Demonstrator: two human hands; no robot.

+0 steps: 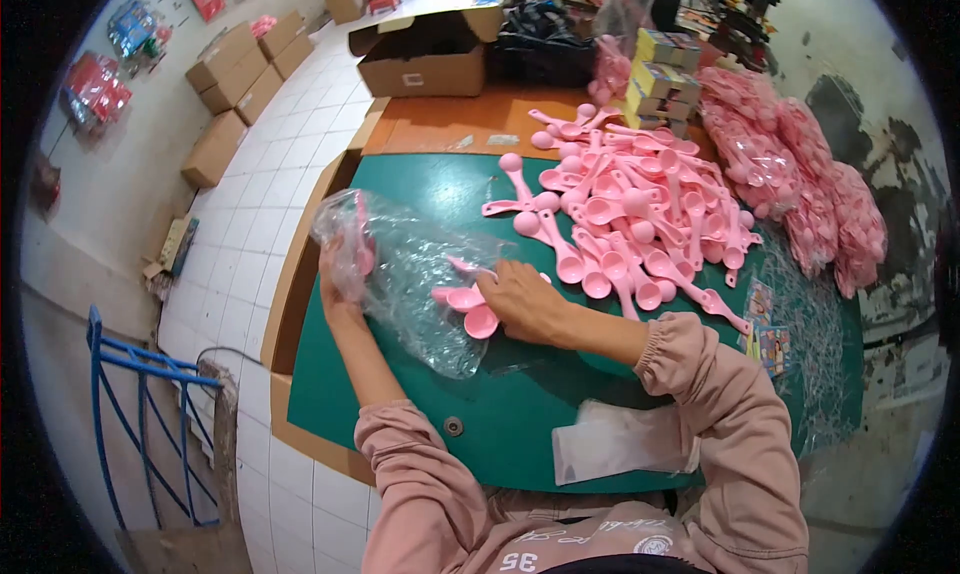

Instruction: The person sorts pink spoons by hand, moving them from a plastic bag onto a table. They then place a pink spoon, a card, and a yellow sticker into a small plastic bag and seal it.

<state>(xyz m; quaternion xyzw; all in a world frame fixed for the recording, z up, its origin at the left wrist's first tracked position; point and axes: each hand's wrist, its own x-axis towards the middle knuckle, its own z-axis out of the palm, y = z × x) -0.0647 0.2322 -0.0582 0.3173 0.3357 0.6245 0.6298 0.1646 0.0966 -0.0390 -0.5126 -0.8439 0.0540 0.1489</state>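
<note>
A large clear plastic bag (415, 304) lies across the green tabletop in front of me. My left hand (345, 266) grips its far-left part, fingers wrapped in the film, and a pink spoon (363, 236) shows through the plastic there. Over the bag's right side, my right hand (522, 299) is closed on several pink measuring spoons (480, 320), whose round bowls stick out to the left of the fingers. Just beyond the right hand spreads a big heap of pink measuring spoons (640, 199).
Filled bags of pink spoons (790, 164) line the right edge beside stacked small boxes (662, 79). Flat clear bags (625, 442) lie near my lap, printed cards (770, 349) at right. An open carton (420, 69) stands at the back; a blue metal frame (150, 414) stands left.
</note>
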